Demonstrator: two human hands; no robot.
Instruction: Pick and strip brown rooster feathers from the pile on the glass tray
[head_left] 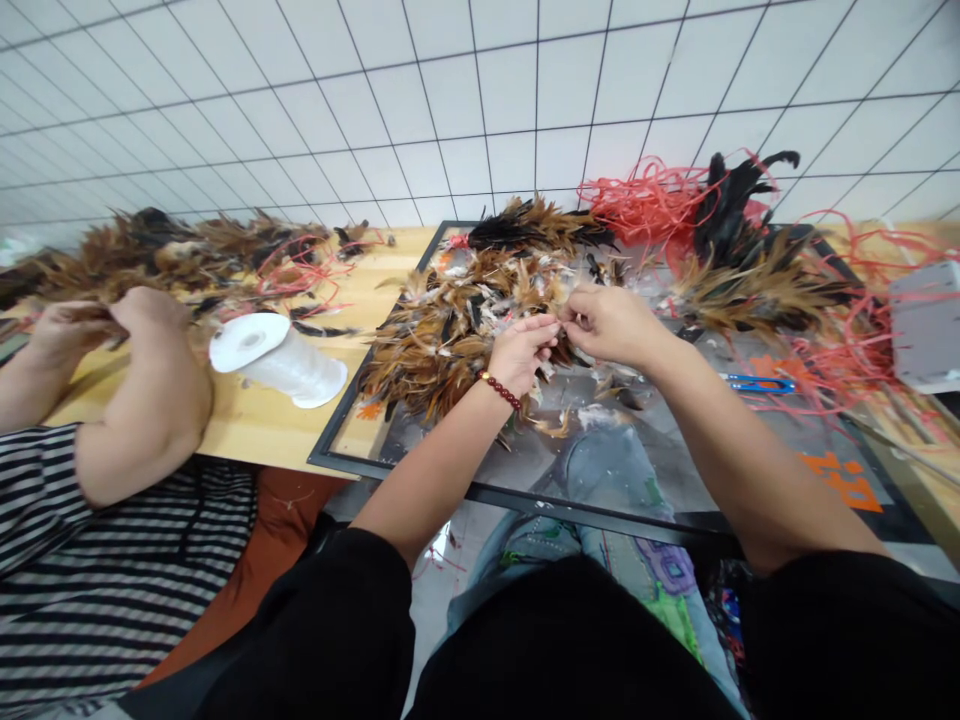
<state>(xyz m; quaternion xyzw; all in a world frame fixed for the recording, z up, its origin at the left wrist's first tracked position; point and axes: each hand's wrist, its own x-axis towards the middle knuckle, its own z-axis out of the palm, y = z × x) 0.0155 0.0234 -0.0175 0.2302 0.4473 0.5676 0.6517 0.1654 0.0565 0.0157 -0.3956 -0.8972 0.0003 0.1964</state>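
My left hand (523,352), with a dark red bead bracelet (501,391) at its wrist, is closed with its fingertips pinched on something too small to make out. Touching or nearly touching it, my right hand (606,322) is closed as well, thumb and forefinger pressed together; what they hold is hidden. Both hands are over the right edge of a large pile of brown feathers (431,345) on a dark-framed glass panel (525,470). Loose feather bits lie on the glass just below the hands.
A co-worker's hands (90,325) handle feathers at the left, beside a white ribbon spool (281,358). Red plastic strips (652,205), black feathers (731,210), blue thread snips (759,384) and a grey box (926,325) are at the right. A tiled wall (510,90) stands behind.
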